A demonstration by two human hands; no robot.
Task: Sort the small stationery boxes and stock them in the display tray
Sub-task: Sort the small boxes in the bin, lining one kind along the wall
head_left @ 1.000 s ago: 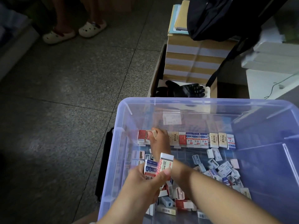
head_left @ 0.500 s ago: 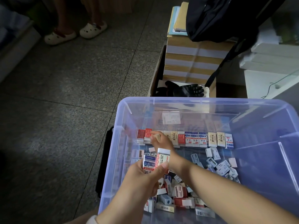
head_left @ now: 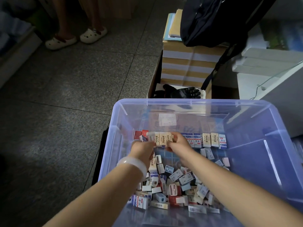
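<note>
- Reaching into the clear plastic bin [head_left: 213, 102], both hands meet at the row of upright boxes [head_left: 206, 140] standing along the bin's far wall.
- Left hand [head_left: 142, 149]: fingers curled, pinching the left end of a small clutch of cream boxes [head_left: 161, 139]; a pale bangle [head_left: 134, 163] sits on that wrist.
- Right hand [head_left: 177, 142]: fingers curled round the right end of the same cream boxes, so the clutch is held between the two hands, at the left part of the row.
- Red boxes [head_left: 141, 134] stand at the row's left end, just beyond the left hand; blue-and-white and more cream ones continue to the right of the right hand.
- Loose boxes [head_left: 173, 185] lie jumbled in a heap on the bin floor, nearer the wearer than the row, under and between the forearms.
- Beyond the bin's far rim: a black glove [head_left: 182, 93], a stack of taped cartons [head_left: 183, 68], a dark bag [head_left: 213, 22] on top.
- Far left of the bin, on the tiled floor, a person's feet in pale clogs [head_left: 75, 38].
</note>
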